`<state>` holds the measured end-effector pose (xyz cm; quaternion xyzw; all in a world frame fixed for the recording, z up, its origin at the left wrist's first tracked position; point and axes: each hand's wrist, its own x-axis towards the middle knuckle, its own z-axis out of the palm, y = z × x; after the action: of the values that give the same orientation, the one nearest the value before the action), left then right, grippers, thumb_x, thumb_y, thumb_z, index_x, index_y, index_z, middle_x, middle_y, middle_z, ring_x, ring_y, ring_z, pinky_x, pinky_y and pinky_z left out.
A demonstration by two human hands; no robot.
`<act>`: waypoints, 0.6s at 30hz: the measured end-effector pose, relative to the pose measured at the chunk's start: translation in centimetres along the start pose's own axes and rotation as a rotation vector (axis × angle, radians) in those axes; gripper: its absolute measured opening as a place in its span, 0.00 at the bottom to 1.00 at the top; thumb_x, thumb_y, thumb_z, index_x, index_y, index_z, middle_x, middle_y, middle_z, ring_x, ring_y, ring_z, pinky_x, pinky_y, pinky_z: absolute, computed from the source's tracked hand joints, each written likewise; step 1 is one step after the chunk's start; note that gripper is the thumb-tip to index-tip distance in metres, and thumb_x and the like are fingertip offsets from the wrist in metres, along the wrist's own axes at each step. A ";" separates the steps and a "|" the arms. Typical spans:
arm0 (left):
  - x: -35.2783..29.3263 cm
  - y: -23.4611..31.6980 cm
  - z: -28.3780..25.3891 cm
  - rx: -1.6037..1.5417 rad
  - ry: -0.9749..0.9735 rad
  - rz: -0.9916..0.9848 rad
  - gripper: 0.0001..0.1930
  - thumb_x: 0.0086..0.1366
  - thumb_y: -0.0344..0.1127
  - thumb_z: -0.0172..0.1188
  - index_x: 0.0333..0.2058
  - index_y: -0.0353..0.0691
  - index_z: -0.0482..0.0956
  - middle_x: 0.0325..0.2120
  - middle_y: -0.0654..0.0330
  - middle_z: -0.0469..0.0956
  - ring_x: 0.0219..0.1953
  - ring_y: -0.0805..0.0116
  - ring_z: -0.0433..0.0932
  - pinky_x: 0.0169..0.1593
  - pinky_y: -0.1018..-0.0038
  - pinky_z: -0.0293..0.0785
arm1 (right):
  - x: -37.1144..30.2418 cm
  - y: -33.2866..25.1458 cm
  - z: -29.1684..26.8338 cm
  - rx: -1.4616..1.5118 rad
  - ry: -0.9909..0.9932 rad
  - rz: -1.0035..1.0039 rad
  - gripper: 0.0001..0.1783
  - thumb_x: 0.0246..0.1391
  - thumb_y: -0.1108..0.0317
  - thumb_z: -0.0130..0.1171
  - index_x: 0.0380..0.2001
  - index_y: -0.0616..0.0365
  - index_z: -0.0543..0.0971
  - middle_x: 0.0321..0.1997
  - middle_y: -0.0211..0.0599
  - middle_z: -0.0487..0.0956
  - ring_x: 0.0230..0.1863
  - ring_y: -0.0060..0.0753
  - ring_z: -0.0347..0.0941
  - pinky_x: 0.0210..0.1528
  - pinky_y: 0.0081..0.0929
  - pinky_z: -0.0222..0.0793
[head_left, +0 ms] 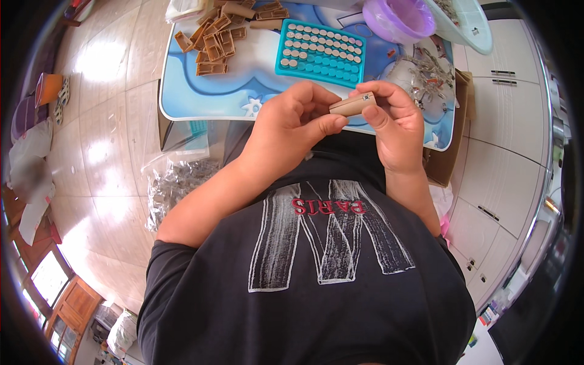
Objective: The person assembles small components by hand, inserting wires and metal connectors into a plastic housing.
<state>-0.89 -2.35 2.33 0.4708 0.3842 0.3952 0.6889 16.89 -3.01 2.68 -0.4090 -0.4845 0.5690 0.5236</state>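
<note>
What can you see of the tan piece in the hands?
The tan piece is elongated, smooth and plastic-looking, with a thin dark line along it and a small dark detail near its right end. It tilts, right end higher, by the table's near edge. Left hand and right hand grip opposite ends; parts are hidden.

Table (234,85) lying before the person, both hands meeting over its near edge

The left hand (292,115) and right hand (398,121) are holding a piece (350,107) between them. Beyond them, a tray (331,65) is lying on the table, with discs (312,47) filling its far rows and the left ends of its nearer ones. Left of the tray, casings (213,45) are lying in a pile. Right of it, loose parts (429,79) are lying in a heap, a bowl (389,33) sitting behind them and a basin (477,42) sitting to the bowl's right. Cabinets (505,121) are standing farther right; a bag of packets (176,191) is lying below the table's left side.
</note>
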 end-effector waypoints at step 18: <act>0.3 -0.3 -0.4 -0.060 -0.073 -0.168 0.15 0.67 0.35 0.51 0.49 0.35 0.69 0.33 0.60 0.75 0.31 0.76 0.75 0.37 0.80 0.74 | -1.5 2.6 0.5 -0.098 0.118 -0.027 0.13 0.59 0.68 0.53 0.45 0.63 0.74 0.36 0.30 0.76 0.38 0.18 0.70 0.43 0.17 0.64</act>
<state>-1.08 -2.02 1.92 0.4301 0.3848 0.3300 0.7470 16.11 -4.47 0.21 -0.4604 -0.4857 0.5123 0.5382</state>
